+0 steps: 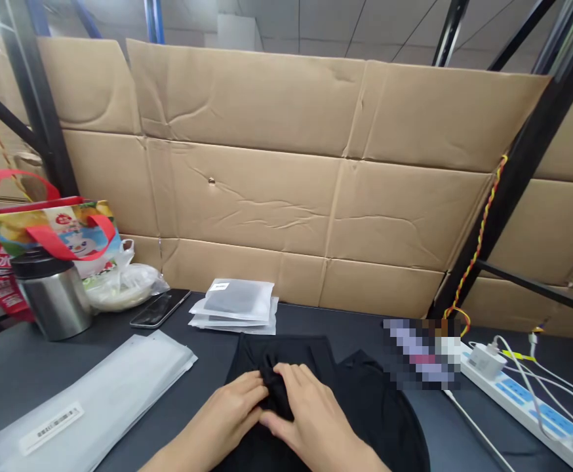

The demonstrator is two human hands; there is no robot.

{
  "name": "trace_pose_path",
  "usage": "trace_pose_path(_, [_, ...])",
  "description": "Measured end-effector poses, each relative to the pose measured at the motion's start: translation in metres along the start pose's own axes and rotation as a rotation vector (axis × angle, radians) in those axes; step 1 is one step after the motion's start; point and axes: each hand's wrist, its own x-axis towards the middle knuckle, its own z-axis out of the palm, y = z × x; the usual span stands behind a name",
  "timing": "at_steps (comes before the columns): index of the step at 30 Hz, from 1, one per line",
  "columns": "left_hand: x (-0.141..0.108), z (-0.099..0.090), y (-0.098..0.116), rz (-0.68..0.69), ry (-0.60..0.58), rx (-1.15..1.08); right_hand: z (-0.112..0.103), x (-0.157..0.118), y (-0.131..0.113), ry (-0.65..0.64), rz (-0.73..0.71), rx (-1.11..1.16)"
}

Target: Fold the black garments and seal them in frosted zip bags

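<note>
A black garment (379, 400) lies spread on the dark table in front of me, its exact kind not clear from here. At its middle, my left hand (240, 403) pinches a bunched fold of the black cloth. My right hand (311, 403) grips the same fold from the other side, fingers on top and thumb underneath. Both hands are closed and almost touch each other. Beyond the garment sits a small stack of frosted plastic packages (240, 305). Long frosted plastic bags (94, 400) with a barcode label lie to the left of my left hand.
A steel tumbler (55, 298), a colourful bag with red handles (70, 229), a plastic-wrapped bundle (124, 285) and a phone (161, 308) stand at left. On the right are a blurred-out item (419, 354) and a white power strip (527, 400) with cables. Cardboard (257, 196) walls the back.
</note>
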Motion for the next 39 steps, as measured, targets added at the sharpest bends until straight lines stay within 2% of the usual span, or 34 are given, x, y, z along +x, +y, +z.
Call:
trace_pose_path(3, [0.004, -0.005, 0.003, -0.031, 0.028, -0.05, -0.011, -0.005, 0.015, -0.04, 0.016, 0.244])
trace_pose_path(6, [0.012, -0.008, 0.007, -0.077, 0.064, -0.091, -0.018, -0.002, 0.032, -0.136, -0.051, 0.311])
trace_pose_path(8, [0.018, -0.01, 0.011, -0.113, 0.085, -0.092, -0.01, 0.002, 0.038, -0.198, -0.099, 0.332])
trace_pose_path(12, [0.016, -0.021, 0.006, -0.134, 0.109, -0.012, 0.018, 0.003, 0.04, -0.176, -0.114, 0.316])
trace_pose_path(14, [0.002, -0.036, -0.008, -0.174, 0.145, 0.083, 0.024, 0.002, 0.04, -0.168, -0.124, 0.292])
trace_pose_path(17, [-0.035, -0.063, -0.042, -0.305, 0.167, 0.264, 0.023, 0.0, 0.041, -0.166, -0.114, 0.292])
trace_pose_path(20, [-0.078, -0.085, -0.07, -0.428, 0.061, 0.311, 0.022, -0.001, 0.041, -0.173, -0.102, 0.304])
trace_pose_path(22, [-0.095, -0.093, -0.077, -0.514, -0.017, 0.311, 0.023, 0.0, 0.04, -0.155, -0.088, 0.326])
trace_pose_path(24, [-0.097, -0.097, -0.072, -0.551, -0.029, 0.305, 0.025, 0.0, 0.039, -0.114, -0.057, 0.399])
trace_pose_path(27, [-0.073, -0.091, -0.044, -0.523, 0.032, 0.234, 0.025, 0.003, 0.041, -0.002, 0.055, 0.627])
trace_pose_path(30, [-0.033, -0.07, -0.008, -0.441, 0.056, 0.086, 0.022, 0.007, 0.05, 0.164, 0.319, 0.861])
trace_pose_path(32, [-0.006, -0.049, 0.012, -0.384, -0.015, -0.047, 0.02, 0.009, 0.061, 0.267, 0.482, 0.953])
trace_pose_path(34, [0.015, -0.027, 0.024, -0.373, -0.092, -0.214, 0.018, 0.008, 0.07, 0.378, 0.56, 1.004])
trace_pose_path(37, [0.033, -0.004, 0.025, -0.367, -0.165, -0.395, 0.011, 0.002, 0.073, 0.534, 0.538, 0.971])
trace_pose_path(39, [0.038, 0.003, 0.019, -0.388, -0.186, -0.493, 0.005, -0.005, 0.065, 0.493, 0.361, 0.894])
